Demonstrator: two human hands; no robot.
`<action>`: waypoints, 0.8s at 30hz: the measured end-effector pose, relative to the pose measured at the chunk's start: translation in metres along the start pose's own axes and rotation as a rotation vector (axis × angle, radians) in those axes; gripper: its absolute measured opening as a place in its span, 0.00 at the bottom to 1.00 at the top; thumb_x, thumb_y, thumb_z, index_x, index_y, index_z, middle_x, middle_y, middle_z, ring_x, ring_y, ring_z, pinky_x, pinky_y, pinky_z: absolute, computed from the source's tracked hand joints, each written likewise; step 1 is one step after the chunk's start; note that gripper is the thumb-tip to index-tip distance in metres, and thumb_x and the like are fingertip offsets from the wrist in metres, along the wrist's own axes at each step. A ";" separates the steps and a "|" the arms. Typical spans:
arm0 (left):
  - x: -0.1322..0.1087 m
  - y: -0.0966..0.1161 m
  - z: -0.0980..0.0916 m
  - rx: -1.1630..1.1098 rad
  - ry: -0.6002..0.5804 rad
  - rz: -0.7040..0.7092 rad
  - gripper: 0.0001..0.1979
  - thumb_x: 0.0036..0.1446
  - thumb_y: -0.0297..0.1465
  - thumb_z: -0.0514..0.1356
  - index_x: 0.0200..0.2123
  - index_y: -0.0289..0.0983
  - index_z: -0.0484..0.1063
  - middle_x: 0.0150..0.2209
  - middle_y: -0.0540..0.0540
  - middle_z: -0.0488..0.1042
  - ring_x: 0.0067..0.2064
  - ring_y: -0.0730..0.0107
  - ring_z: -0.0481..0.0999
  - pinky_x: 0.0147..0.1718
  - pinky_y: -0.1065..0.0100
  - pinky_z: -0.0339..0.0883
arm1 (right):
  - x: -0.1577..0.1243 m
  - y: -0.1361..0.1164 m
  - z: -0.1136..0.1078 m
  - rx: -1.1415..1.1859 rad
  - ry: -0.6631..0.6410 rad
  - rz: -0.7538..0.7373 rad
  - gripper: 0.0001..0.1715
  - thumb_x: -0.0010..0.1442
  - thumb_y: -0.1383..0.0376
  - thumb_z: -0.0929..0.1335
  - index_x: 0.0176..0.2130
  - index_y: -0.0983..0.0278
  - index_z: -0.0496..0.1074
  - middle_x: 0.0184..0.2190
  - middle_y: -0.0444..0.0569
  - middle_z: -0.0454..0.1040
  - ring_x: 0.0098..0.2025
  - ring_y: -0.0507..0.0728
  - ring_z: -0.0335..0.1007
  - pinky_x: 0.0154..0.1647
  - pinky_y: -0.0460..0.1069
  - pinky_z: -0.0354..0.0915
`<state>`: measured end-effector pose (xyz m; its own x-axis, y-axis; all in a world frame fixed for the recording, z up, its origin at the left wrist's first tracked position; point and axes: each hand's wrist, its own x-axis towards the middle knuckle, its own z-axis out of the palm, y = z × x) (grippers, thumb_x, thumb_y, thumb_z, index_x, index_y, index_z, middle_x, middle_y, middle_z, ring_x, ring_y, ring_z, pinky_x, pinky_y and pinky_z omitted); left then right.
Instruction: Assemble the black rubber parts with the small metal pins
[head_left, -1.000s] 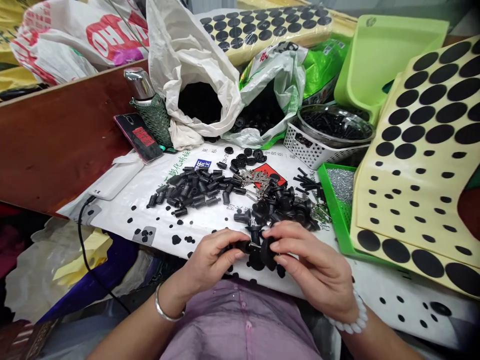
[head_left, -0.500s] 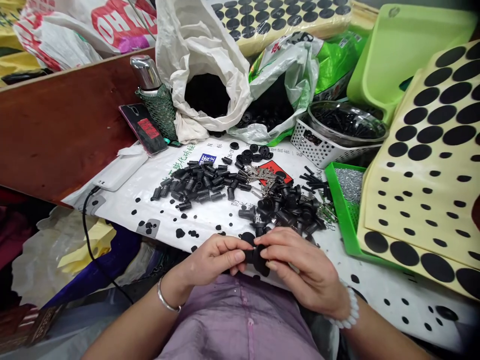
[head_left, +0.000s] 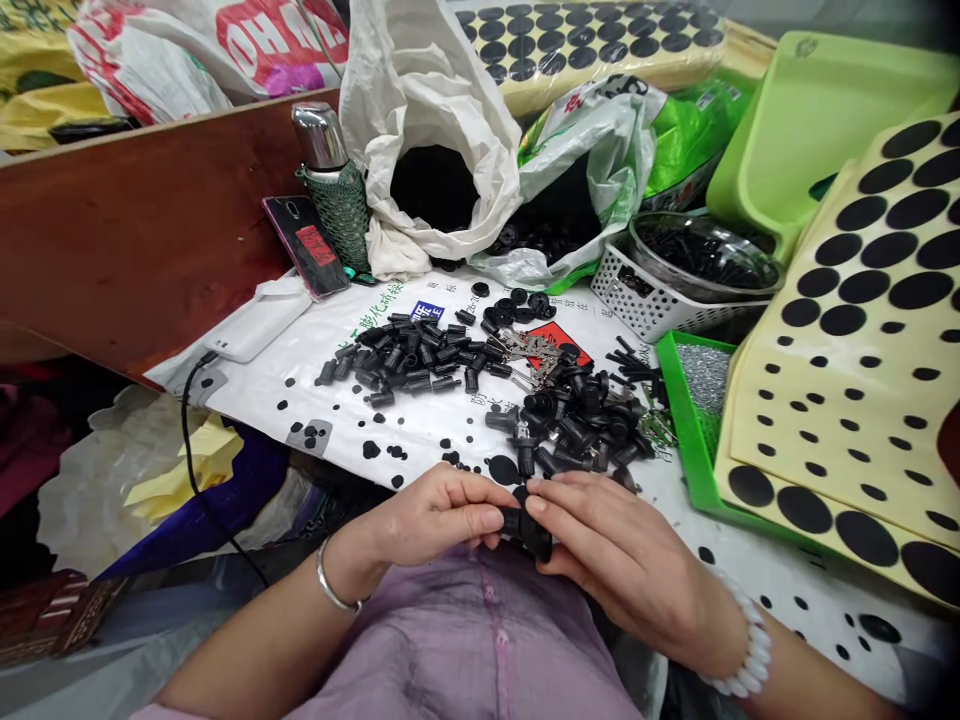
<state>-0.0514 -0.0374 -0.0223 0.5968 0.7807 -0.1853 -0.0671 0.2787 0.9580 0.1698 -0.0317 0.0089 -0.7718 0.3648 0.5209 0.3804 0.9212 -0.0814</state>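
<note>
Between my hands, close to my body, is a small black plastic part with a round flat end (head_left: 535, 530). My left hand (head_left: 442, 515) pinches its narrow end between thumb and forefinger. My right hand (head_left: 607, 550) is closed about the round end, fingers laid over its face and thumb below. Just beyond my fingertips lies a heap of black assembled parts (head_left: 585, 410) with metal pieces among them. Left of that is a spread of black plastic cylinders (head_left: 412, 355). Silvery metal clips (head_left: 536, 350) rest on a red printed square.
A white bag (head_left: 375, 110) of black pieces stands behind, beside a flask (head_left: 334, 190) and a phone (head_left: 304, 245). At right are a white basket (head_left: 637, 295), a green tray (head_left: 682, 430) and yellow sheets of black round stickers (head_left: 814, 420). A cable (head_left: 185, 440) hangs left.
The view has shifted slightly. My right hand has moved a little right and lies flatter over the round end. My left hand keeps its pinch on the black part.
</note>
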 end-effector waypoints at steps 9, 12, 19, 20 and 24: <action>-0.002 -0.002 0.003 0.077 -0.005 0.031 0.13 0.57 0.32 0.55 0.40 0.30 0.74 0.25 0.49 0.68 0.26 0.77 0.65 0.26 0.75 0.60 | 0.000 -0.008 0.010 0.138 0.024 0.130 0.18 0.63 0.61 0.62 0.48 0.72 0.64 0.36 0.58 0.75 0.40 0.57 0.72 0.40 0.51 0.70; -0.002 0.000 0.006 0.319 0.056 0.158 0.11 0.57 0.29 0.54 0.39 0.32 0.74 0.29 0.47 0.71 0.30 0.75 0.68 0.32 0.73 0.63 | 0.002 -0.009 0.013 0.148 0.008 0.267 0.20 0.62 0.54 0.61 0.42 0.68 0.66 0.26 0.50 0.74 0.27 0.54 0.71 0.26 0.47 0.68; 0.001 0.001 0.008 0.326 0.169 0.165 0.13 0.58 0.31 0.54 0.43 0.34 0.73 0.34 0.46 0.73 0.32 0.73 0.70 0.32 0.73 0.65 | 0.005 -0.007 0.006 -0.011 -0.008 0.206 0.30 0.62 0.51 0.59 0.50 0.74 0.63 0.40 0.65 0.74 0.39 0.60 0.73 0.34 0.51 0.70; 0.002 0.001 0.008 0.276 0.173 0.134 0.14 0.58 0.31 0.54 0.44 0.33 0.73 0.33 0.46 0.73 0.30 0.73 0.69 0.31 0.73 0.65 | 0.004 -0.006 0.006 -0.057 -0.023 0.149 0.28 0.61 0.55 0.62 0.53 0.73 0.61 0.45 0.67 0.72 0.44 0.62 0.72 0.38 0.54 0.70; 0.002 0.002 0.007 0.253 0.177 0.109 0.12 0.57 0.32 0.54 0.42 0.35 0.73 0.33 0.47 0.73 0.30 0.74 0.68 0.29 0.74 0.64 | 0.005 -0.005 0.006 -0.053 -0.049 0.146 0.18 0.63 0.64 0.62 0.51 0.71 0.63 0.36 0.58 0.76 0.35 0.58 0.73 0.34 0.52 0.70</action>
<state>-0.0443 -0.0390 -0.0193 0.4471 0.8897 -0.0924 0.0911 0.0575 0.9942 0.1608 -0.0339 0.0064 -0.7296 0.5021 0.4643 0.5161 0.8497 -0.1078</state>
